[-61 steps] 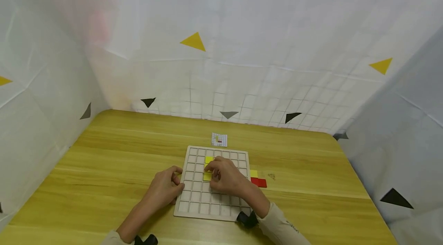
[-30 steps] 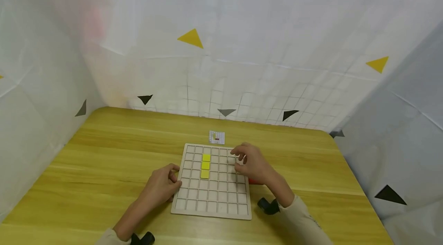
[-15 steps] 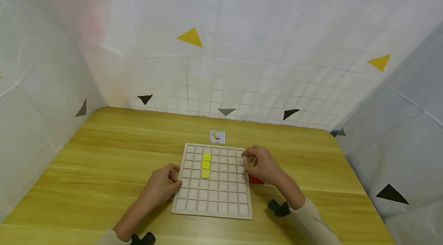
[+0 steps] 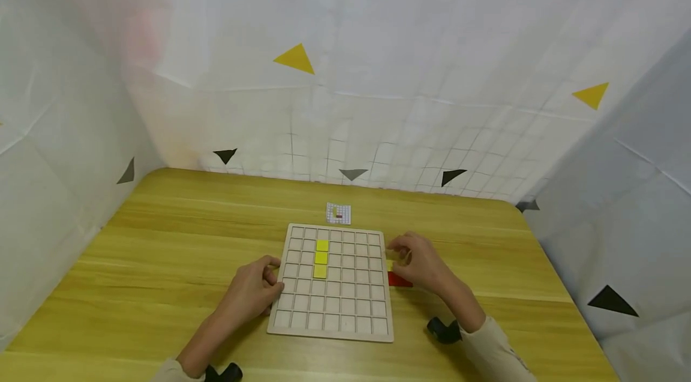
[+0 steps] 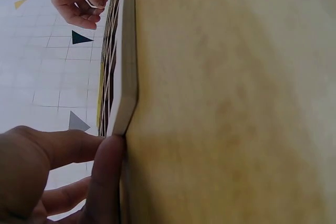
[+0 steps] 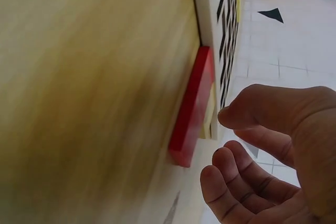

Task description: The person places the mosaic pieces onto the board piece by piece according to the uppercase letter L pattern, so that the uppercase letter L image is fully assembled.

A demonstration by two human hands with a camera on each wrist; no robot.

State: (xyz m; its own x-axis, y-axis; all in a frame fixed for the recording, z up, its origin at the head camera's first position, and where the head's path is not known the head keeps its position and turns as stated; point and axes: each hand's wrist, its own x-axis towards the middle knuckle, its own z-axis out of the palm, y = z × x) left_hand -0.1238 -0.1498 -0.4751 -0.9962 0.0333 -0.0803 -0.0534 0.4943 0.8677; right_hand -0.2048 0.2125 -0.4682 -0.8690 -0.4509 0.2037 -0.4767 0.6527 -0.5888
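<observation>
In the head view a pale wooden grid board (image 4: 356, 304) lies on the table. Three yellow square tiles (image 4: 321, 258) sit in a column in its upper left cells. My left hand (image 4: 251, 289) holds the board's left edge; the left wrist view has the thumb and index finger (image 5: 79, 145) at that edge. Just off the board's right side hovers my right hand (image 4: 421, 262), fingers loosely bent and nothing visible between them. Below it are a yellow tile (image 4: 389, 264), partly hidden by the hand, and red tile pieces (image 4: 399, 279) against the board's edge, also in the right wrist view.
A small printed grid card (image 4: 338, 213) lies behind the board. White sheeting (image 4: 345, 100) with coloured triangles hangs around the wooden table (image 4: 189, 238). Black wrist devices (image 4: 444, 330) protrude beside both sleeves.
My right hand has left the yellow tiles on the board and moved right, past the board's right edge towards the loose tiles. The left hand has stayed on the left edge.
</observation>
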